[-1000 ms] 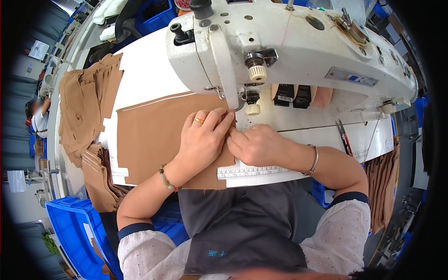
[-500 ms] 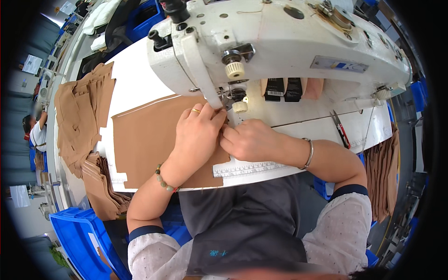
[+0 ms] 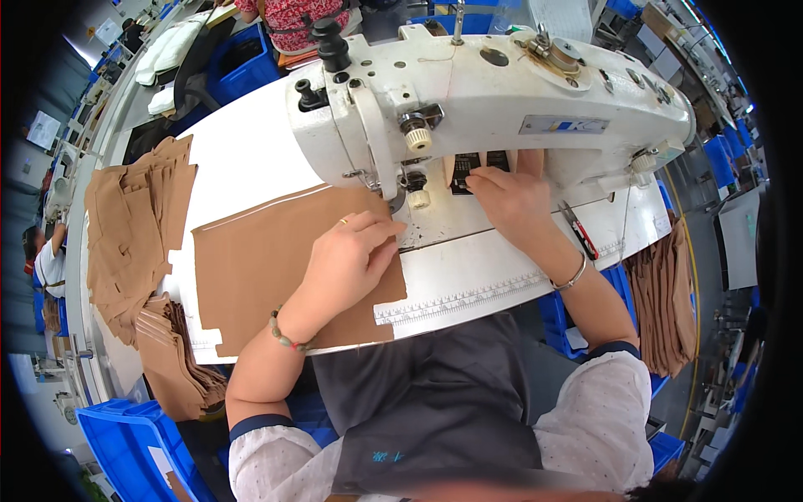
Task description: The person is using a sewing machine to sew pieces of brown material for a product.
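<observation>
My left hand (image 3: 343, 259) is pinched at the right edge of a brown fabric piece (image 3: 259, 276), close to the presser foot of the white sewing machine (image 3: 468, 92). The fabric lies flat, with a white line along its far edge. Under the machine's arm, my right hand (image 3: 514, 205) has its bent fingertips on small black labels (image 3: 462, 184), its index finger touching the left one; its thumb is mostly hidden. A pale pink piece beside the labels is partly covered by that hand. Red-handled snips (image 3: 584, 241) lie just right of my right hand.
Piles of brown cut pieces (image 3: 134, 209) lie at left, and others (image 3: 657, 301) hang at right. A ruler strip (image 3: 468, 293) runs along the near table edge. Blue bins (image 3: 117, 443) stand around. Other people (image 3: 293, 21) sit behind the machine and at the far left.
My right hand has left the fabric beside my left hand and moved right and away from me to the black labels. My left hand stays at the fabric's edge. The view has shifted.
</observation>
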A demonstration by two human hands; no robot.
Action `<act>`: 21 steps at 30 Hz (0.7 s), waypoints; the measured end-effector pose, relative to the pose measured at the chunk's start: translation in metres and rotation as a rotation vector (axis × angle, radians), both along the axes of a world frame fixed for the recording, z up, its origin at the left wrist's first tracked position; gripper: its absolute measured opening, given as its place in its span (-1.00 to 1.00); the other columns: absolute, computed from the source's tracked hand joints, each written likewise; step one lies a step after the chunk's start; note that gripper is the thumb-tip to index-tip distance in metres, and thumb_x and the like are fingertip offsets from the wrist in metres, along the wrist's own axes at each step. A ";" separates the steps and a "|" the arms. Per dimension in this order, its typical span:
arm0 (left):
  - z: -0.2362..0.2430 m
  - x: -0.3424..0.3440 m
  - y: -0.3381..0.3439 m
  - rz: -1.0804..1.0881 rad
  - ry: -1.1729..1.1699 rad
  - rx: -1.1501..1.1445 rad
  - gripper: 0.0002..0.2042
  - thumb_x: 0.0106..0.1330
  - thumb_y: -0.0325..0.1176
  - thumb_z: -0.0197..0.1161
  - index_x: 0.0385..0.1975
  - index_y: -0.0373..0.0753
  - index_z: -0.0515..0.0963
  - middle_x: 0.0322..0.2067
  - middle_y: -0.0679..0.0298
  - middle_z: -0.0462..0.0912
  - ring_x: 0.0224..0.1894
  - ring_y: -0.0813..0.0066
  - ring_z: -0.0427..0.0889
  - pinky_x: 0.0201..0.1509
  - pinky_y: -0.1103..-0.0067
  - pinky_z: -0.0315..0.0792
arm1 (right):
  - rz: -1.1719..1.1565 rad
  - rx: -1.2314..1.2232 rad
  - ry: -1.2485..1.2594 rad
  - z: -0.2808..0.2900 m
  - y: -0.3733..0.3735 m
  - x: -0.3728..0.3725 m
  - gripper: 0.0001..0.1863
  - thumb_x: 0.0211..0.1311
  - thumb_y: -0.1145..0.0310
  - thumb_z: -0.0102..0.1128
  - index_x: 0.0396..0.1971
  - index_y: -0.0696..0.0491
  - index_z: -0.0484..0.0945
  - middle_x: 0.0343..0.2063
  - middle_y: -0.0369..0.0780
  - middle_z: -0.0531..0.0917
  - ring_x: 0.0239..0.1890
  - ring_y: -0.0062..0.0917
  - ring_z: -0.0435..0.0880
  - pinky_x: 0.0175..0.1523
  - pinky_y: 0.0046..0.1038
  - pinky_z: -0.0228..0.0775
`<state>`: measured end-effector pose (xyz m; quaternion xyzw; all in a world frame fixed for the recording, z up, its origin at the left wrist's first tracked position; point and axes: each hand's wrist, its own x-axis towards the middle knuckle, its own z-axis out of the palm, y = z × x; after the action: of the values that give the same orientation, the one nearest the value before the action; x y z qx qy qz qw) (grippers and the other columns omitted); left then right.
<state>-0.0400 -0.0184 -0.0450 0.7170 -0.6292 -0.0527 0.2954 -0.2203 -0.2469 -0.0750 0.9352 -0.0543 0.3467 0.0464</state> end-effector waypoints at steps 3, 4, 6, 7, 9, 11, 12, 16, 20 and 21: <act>0.004 0.002 -0.001 -0.024 0.433 0.162 -0.80 0.42 -0.36 0.29 -0.08 -0.30 0.69 -0.31 0.28 0.71 -0.33 0.53 0.67 -0.29 0.57 0.56 | 0.017 0.088 -0.002 0.011 0.006 -0.001 -0.89 0.07 0.42 0.33 -0.36 0.04 0.68 -0.20 -0.28 0.74 -0.41 -0.48 0.73 -0.39 -0.46 0.55; 0.003 0.003 -0.002 -0.005 0.682 0.265 -0.77 0.47 -0.32 0.27 -0.06 -0.35 0.68 -0.28 0.27 0.74 -0.33 0.59 0.67 -0.27 0.60 0.57 | 0.013 0.124 0.018 0.015 0.010 -0.001 -0.90 0.07 0.42 0.32 -0.37 0.03 0.68 -0.22 -0.29 0.74 -0.42 -0.46 0.72 -0.39 -0.45 0.54; 0.002 0.004 -0.003 0.006 0.922 0.287 -0.73 0.49 -0.30 0.25 -0.02 -0.39 0.66 -0.24 0.27 0.75 -0.31 0.60 0.68 -0.24 0.62 0.59 | 0.073 0.124 -0.016 0.018 0.033 0.000 -0.91 0.07 0.41 0.33 -0.38 0.01 0.67 -0.27 -0.31 0.72 -0.43 -0.47 0.71 -0.40 -0.45 0.53; 0.001 0.003 -0.004 0.021 1.165 0.315 -0.70 0.52 -0.28 0.23 0.01 -0.42 0.64 -0.20 0.26 0.76 -0.29 0.62 0.68 -0.21 0.63 0.61 | 0.136 0.132 -0.046 0.019 0.049 0.000 -0.92 0.07 0.40 0.33 -0.39 0.00 0.67 -0.33 -0.33 0.69 -0.43 -0.48 0.70 -0.41 -0.44 0.52; -0.016 0.007 -0.004 -0.007 1.212 0.350 -0.69 0.53 -0.28 0.22 0.04 -0.41 0.62 -0.20 0.24 0.76 -0.29 0.60 0.69 -0.19 0.63 0.61 | 0.275 0.132 0.076 0.027 0.084 -0.001 -0.86 0.11 0.37 0.40 -0.32 0.00 0.69 -0.32 -0.31 0.72 -0.49 -0.54 0.69 -0.46 -0.47 0.48; -0.021 0.005 -0.005 -0.037 1.257 0.389 -0.69 0.54 -0.28 0.20 0.07 -0.40 0.61 -0.20 0.22 0.77 -0.28 0.59 0.70 -0.17 0.64 0.62 | 0.304 0.168 0.063 0.019 0.111 0.003 -0.87 0.13 0.34 0.39 -0.31 -0.01 0.69 -0.34 -0.33 0.69 -0.52 -0.56 0.66 -0.47 -0.48 0.46; -0.020 0.002 -0.004 -0.023 1.306 0.340 -0.75 0.54 -0.31 0.19 -0.05 -0.39 0.63 -0.24 0.24 0.76 -0.33 0.65 0.66 -0.21 0.66 0.59 | 0.338 0.207 0.048 0.018 0.116 0.005 -0.87 0.15 0.32 0.38 -0.30 -0.02 0.69 -0.35 -0.35 0.67 -0.54 -0.58 0.63 -0.49 -0.49 0.43; -0.007 0.006 -0.006 0.013 1.165 0.338 -0.85 0.54 -0.42 0.17 -0.23 -0.36 0.62 -0.30 0.28 0.76 -0.37 0.71 0.63 -0.26 0.67 0.56 | 0.203 0.249 0.107 0.025 0.090 -0.008 -0.87 0.19 0.29 0.36 -0.33 -0.01 0.66 -0.41 -0.29 0.68 -0.54 -0.46 0.66 -0.47 -0.40 0.44; -0.010 0.010 -0.006 -0.033 1.156 0.314 -0.86 0.50 -0.44 0.21 -0.10 -0.37 0.60 -0.28 0.26 0.77 -0.30 0.68 0.70 -0.23 0.69 0.58 | -0.240 0.339 0.377 0.008 0.040 0.004 -0.88 0.22 0.31 0.31 -0.35 0.02 0.59 -0.47 -0.16 0.68 -0.46 -0.26 0.70 -0.39 -0.24 0.50; -0.009 0.009 -0.007 -0.043 1.174 0.322 -0.88 0.50 -0.48 0.19 -0.12 -0.38 0.58 -0.29 0.26 0.77 -0.32 0.68 0.69 -0.24 0.67 0.59 | -0.261 0.418 0.329 0.008 0.035 0.005 -0.88 0.22 0.33 0.30 -0.35 0.03 0.57 -0.49 -0.13 0.68 -0.44 -0.20 0.71 -0.36 -0.20 0.52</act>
<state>-0.0312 -0.0255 -0.0538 0.5910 -0.3599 -0.5396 0.4796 -0.2153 -0.2117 -0.0668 0.9533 -0.2359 0.1630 -0.0948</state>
